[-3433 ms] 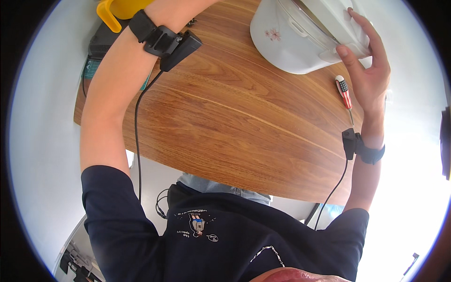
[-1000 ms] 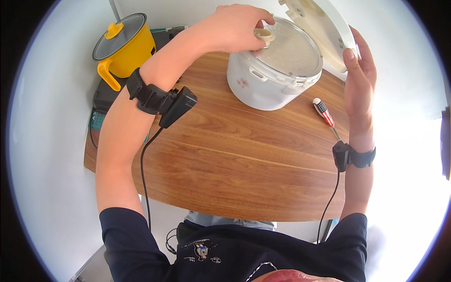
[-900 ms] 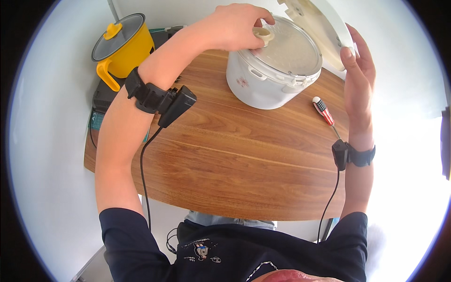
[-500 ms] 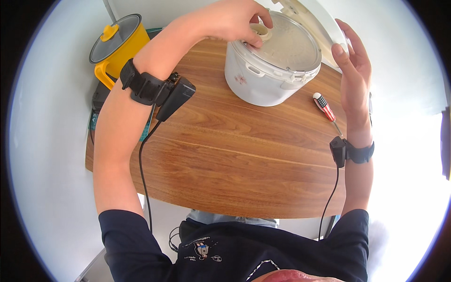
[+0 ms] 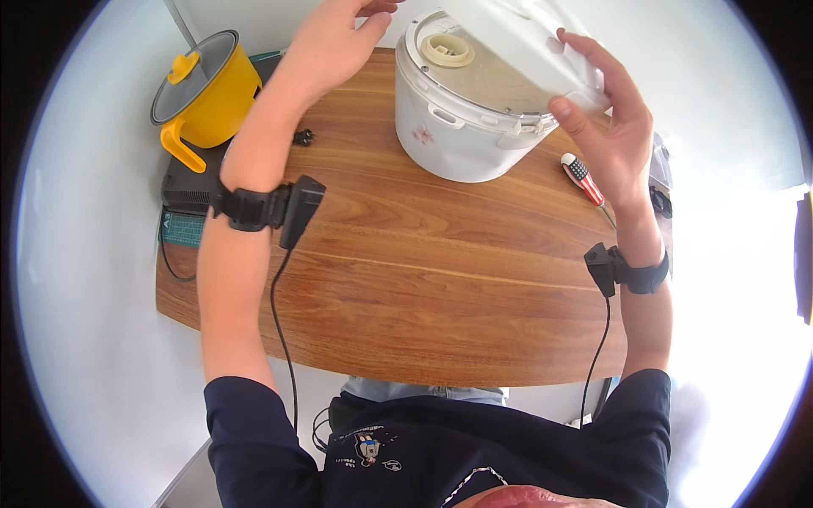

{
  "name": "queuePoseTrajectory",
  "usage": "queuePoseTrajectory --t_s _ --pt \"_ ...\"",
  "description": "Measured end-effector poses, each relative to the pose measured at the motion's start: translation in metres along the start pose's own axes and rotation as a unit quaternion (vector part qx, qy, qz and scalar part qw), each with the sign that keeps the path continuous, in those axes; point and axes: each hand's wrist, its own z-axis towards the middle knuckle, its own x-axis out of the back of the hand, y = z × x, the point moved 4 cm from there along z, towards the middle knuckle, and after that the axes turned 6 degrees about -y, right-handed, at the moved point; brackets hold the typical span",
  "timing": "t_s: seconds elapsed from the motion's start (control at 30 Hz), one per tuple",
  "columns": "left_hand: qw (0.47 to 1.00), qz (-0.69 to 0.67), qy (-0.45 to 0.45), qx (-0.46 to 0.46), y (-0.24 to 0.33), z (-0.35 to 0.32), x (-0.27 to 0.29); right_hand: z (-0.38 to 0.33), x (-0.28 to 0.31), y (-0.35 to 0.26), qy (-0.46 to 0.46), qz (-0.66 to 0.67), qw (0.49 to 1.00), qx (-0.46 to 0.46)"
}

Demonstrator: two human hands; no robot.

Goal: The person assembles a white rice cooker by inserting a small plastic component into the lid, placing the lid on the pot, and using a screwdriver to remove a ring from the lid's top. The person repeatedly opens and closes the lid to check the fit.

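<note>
A white rice cooker (image 5: 457, 140) with a small floral print stands at the far middle of the table. On its top lies a metal plate (image 5: 487, 78) with a cream round fitting (image 5: 447, 51) near the left edge. Its white lid cover (image 5: 517, 46) is tilted over the right part of that plate. My right hand (image 5: 622, 140) grips the cover's right edge, thumb below and fingers above. Left of the cooker, my left hand (image 5: 343, 42) is off it, thumb apart and nothing visible in it. Some left fingertips are partly hidden at the top edge.
A screwdriver (image 5: 584, 179) with a patterned handle lies beside my right wrist. At the far left a yellow pot (image 5: 220, 102) with a dark lid stands on a black device (image 5: 186, 188), with a green mat (image 5: 182, 229) below. Cabled black devices are strapped to both my forearms.
My left hand has let go of the cream fitting and moved left, away from the cooker. The cover has come down leftward over the plate in my right hand.
</note>
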Motion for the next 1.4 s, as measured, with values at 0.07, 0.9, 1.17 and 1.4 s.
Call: queuePoseTrajectory --t_s 0.07,0.9,1.17,1.4 --pt "0.997 -0.055 0.049 0.004 -0.007 -0.007 -0.013 -0.003 -0.005 0.001 0.005 -0.039 0.999 0.023" --pt "0.916 -0.363 0.134 -0.105 -0.025 0.0 -0.09 -0.006 -0.025 0.012 -0.041 -0.168 0.981 0.086" --pt "0.917 -0.359 0.147 -0.092 -0.025 -0.002 -0.092 -0.003 -0.024 0.017 -0.073 -0.212 0.968 0.114" --pt "0.928 -0.322 0.16 -0.1 -0.025 0.0 -0.091 -0.002 -0.024 0.011 -0.068 -0.188 0.972 0.128"
